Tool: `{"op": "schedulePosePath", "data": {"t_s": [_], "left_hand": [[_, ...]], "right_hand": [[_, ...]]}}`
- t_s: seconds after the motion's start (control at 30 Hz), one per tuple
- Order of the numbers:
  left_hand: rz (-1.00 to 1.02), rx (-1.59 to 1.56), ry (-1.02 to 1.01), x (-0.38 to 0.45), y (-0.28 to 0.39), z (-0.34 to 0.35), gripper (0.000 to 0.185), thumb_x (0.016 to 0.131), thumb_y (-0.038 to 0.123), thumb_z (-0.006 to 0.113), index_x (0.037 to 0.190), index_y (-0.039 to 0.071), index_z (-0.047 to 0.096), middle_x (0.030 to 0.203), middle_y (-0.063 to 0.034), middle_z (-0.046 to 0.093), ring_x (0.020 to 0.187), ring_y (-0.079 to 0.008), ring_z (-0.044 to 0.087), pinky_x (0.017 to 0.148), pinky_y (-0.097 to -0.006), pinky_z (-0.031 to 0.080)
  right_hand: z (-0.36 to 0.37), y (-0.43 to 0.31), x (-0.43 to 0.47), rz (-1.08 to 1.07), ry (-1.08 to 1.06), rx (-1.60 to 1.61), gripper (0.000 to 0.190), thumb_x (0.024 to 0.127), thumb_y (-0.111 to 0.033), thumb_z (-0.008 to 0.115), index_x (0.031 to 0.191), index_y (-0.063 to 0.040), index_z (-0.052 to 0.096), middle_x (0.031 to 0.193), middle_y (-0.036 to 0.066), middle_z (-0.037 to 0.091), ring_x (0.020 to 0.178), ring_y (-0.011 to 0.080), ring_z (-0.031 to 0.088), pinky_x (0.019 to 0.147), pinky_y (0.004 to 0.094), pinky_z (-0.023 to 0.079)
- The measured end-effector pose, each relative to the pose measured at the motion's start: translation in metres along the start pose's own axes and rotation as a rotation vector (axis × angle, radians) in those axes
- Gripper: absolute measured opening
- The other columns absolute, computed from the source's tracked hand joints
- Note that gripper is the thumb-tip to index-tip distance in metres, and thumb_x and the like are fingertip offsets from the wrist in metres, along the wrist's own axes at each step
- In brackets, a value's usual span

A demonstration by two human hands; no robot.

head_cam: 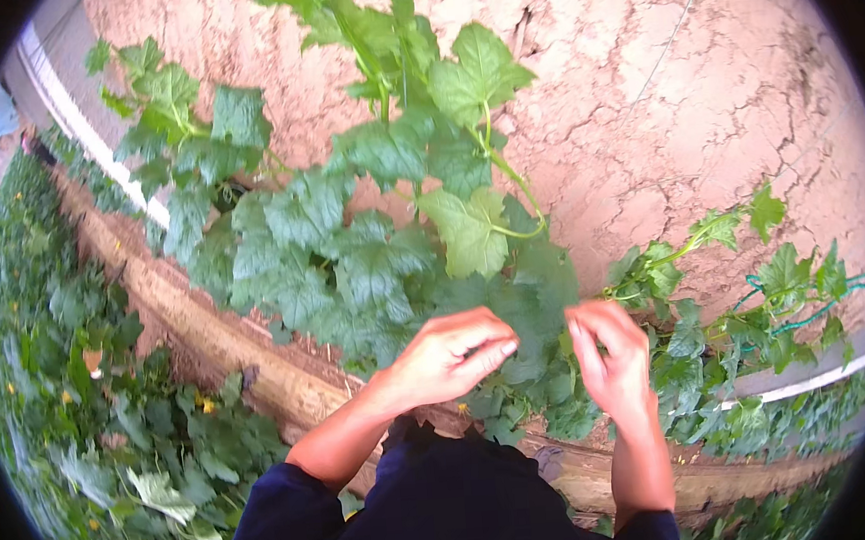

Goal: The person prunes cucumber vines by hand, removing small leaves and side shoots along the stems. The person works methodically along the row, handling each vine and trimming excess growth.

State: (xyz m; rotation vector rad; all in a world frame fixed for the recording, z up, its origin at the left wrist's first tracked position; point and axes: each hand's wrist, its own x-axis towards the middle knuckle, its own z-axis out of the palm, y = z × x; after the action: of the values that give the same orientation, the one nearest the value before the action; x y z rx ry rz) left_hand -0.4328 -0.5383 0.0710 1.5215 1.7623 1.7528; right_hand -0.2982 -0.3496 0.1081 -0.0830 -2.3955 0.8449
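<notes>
My left hand [450, 355] is over the leaves of a vine plant [378, 251], its fingers curled and the fingertips close together. To its right, my right hand [610, 352] is raised with bent fingers, near the plant's right edge. Whether either hand pinches something thin cannot be told. Between and beyond the hands spread broad green lobed leaves, and a pale green stem [520, 181] curves down with a lighter leaf [471, 230] on it. A thin string rises among the upper leaves.
A cracked earthen wall [678, 125] stands behind the plants. Green twine [812, 319] runs through another vine [779, 283] at the right. A bare dirt path [258, 365] curves beneath me, with dense leafy plants [153, 470] and yellow flowers at the left.
</notes>
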Motion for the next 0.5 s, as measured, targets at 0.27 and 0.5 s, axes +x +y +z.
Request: {"op": "schedulePosePath", "data": {"t_s": [0.27,0.5], "left_hand": [[0.276,0.189,0.098,0.058,-0.003,-0.059,0.011,0.086,0.002,0.069,0.095,0.000,0.065,0.090,-0.0122,0.067,0.080,-0.0272,0.064,0.071,-0.0356,0.051],[0.384,0.301,0.110,0.088,-0.002,-0.067,0.012,0.085,0.002,0.069,0.095,0.000,0.065,0.095,-0.0131,0.066,0.087,-0.0295,0.064,0.077,-0.0364,0.052]], "right_hand": [[0.076,0.005,0.143,0.055,0.220,-0.241,0.021,0.084,-0.007,0.069,0.105,-0.004,0.065,0.099,0.014,0.062,0.088,0.0351,0.065,0.074,0.0425,0.053],[0.070,0.014,0.136,-0.038,0.255,-0.306,0.014,0.082,-0.005,0.069,0.095,-0.004,0.065,0.095,0.012,0.062,0.085,0.0346,0.064,0.073,0.0427,0.053]]}}
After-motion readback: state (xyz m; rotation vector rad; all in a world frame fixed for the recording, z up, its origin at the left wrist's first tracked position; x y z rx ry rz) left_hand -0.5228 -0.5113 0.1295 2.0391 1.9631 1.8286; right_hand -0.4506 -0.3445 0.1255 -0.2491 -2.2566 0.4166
